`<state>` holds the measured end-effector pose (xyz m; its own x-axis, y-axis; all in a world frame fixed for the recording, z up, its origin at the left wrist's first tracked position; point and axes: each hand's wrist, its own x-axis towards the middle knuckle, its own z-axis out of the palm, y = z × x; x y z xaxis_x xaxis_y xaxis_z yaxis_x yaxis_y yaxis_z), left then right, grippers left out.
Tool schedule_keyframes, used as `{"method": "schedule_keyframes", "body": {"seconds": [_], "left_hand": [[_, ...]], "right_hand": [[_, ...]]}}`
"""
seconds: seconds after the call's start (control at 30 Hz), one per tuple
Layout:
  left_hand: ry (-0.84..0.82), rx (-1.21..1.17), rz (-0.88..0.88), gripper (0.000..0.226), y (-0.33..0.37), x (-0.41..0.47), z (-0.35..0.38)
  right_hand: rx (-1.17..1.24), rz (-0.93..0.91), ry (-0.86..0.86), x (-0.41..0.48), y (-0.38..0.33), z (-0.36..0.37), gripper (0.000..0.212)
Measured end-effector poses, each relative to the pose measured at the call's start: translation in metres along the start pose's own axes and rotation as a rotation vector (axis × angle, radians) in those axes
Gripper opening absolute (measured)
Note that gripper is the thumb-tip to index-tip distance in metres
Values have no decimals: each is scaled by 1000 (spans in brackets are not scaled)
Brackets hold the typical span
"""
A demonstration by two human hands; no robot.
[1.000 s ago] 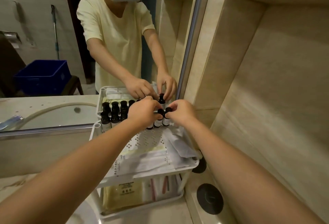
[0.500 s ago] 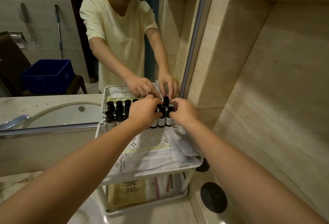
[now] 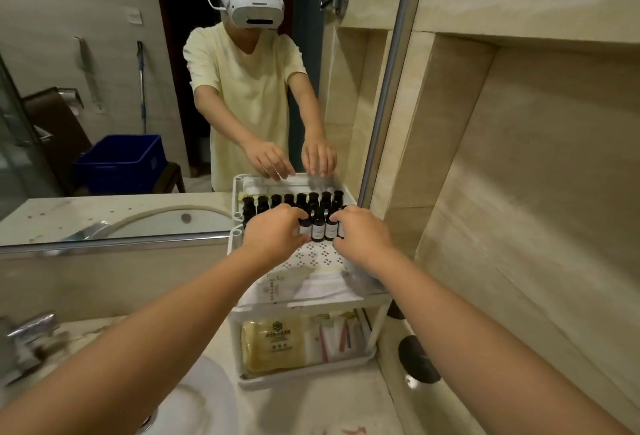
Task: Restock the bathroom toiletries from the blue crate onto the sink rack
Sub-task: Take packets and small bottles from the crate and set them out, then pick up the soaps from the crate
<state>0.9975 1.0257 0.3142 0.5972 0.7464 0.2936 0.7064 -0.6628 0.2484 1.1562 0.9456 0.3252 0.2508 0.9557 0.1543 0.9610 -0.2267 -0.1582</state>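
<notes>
The small dark bottles (image 3: 318,228) all stand upright, caps up. They are in rows that run left to right along the far edge of the top shelf of the white rack (image 3: 313,256), close against the mirror (image 3: 104,54).

Both forearms reach forward over the counter, palms down. The left hand (image 3: 273,232) is on the left part of the rows and the right hand (image 3: 362,235) is at the right end; three or four labelled bottles show between them. The fingers of each hand bend down over the bottles and touch them, but the fingertips are hidden behind the knuckles. I cannot tell if either hand really grasps a bottle or only rests against it.

The near half of the perforated shelf is bare, and flat paper packets (image 3: 311,287) lie along its near edge. The tiled wall (image 3: 519,192) rises just beside the rack on the right. The basin of the sink (image 3: 204,396) is near on the left. A yellow packet (image 3: 273,344) lies on the lower shelf. The blue crate (image 3: 121,161) shows only as a reflection, on a stool well apart from the rack.
</notes>
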Motion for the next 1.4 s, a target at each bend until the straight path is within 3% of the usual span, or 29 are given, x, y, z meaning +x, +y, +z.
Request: {"method": "schedule_keyframes", "body": {"seconds": [0.7, 1.4], "left_hand": [[-44, -20, -291, 49, -95, -248, -78], [-73, 31, -766, 49, -210, -495, -121]], "right_hand": [[38, -230, -121, -146, -208, 34, 52], [61, -606, -303, -257, -421, 112, 48]]}}
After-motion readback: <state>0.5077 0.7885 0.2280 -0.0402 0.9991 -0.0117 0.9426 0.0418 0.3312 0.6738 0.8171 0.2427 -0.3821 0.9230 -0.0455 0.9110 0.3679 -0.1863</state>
